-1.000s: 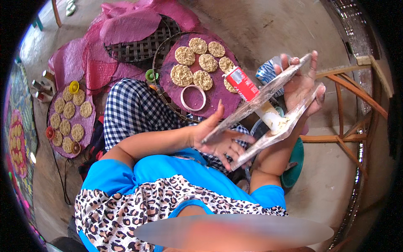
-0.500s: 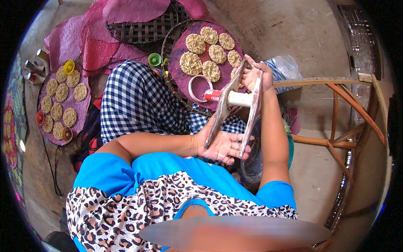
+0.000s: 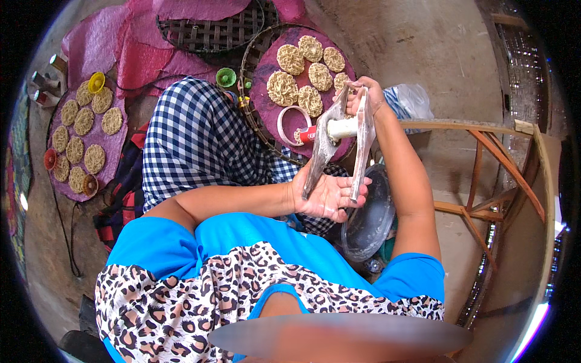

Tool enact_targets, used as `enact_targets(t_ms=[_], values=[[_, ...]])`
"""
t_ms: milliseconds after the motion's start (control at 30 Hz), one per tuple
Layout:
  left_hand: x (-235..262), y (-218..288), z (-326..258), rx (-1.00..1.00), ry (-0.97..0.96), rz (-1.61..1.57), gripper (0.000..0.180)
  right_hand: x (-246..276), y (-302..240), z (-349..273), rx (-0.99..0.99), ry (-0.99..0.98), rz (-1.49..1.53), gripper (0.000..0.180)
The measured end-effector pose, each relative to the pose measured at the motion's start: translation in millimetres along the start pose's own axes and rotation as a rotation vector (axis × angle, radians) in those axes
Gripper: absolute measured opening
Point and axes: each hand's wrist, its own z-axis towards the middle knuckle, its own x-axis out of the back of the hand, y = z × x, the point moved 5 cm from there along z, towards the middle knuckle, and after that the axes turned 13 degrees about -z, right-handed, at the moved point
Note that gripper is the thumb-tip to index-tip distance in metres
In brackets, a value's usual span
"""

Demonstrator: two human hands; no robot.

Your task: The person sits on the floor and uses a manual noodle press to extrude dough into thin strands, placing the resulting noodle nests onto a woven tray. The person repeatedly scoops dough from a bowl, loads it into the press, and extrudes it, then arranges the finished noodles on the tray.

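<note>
Both my hands hold a wooden hand press (image 3: 362, 142) with two long handles. A white tube (image 3: 344, 127) joins the handles, and a red cylinder (image 3: 307, 134) sticks out to the left. Pale dough strands (image 3: 297, 137) hang at the cylinder's open end, beside a pinkish ring (image 3: 281, 126) on the purple sheet (image 3: 266, 60). My right hand (image 3: 370, 95) grips the handles' far ends. Palm up, my left hand (image 3: 327, 196) presses round their near ends with its fingers partly stretched. Several coiled strand rounds (image 3: 282, 88) lie on the sheet.
More rounds (image 3: 75, 150) lie on a second purple sheet (image 3: 118, 142) at left, with a yellow cup (image 3: 96, 82). A green cup (image 3: 226, 77) stands near my knee. A dark basin (image 3: 370, 212) sits below my right forearm; a wooden frame (image 3: 472, 125) stands at right.
Dough strands now show at the red cylinder's end. The handles have drawn closer together at the near ends, and the press has shifted slightly right. More of the basin shows.
</note>
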Motion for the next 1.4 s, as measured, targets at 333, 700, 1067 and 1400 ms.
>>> enact_targets(t_ms=[333, 700, 1067, 1400], values=[[-2.6, -1.8, -11.7, -0.114, 0.073, 0.102, 0.094, -19.0, 5.5, 14.2, 0.013, 0.026, -0.049, 0.071], [0.0, 43.2, -11.0, -0.105, 0.21, 0.207, 0.103, -15.3, -30.8, 25.8, 0.233, 0.145, -0.056, 0.083], [26.5, 29.7, -0.9, -0.123, 0.313, 0.126, 0.089, 15.6, -4.5, 11.9, 0.192, 0.243, -0.159, 0.078], [17.3, 31.6, -14.5, -0.28, 0.573, 0.383, 0.101, -17.1, -20.6, 9.7, 0.395, 0.23, -0.135, 0.065]])
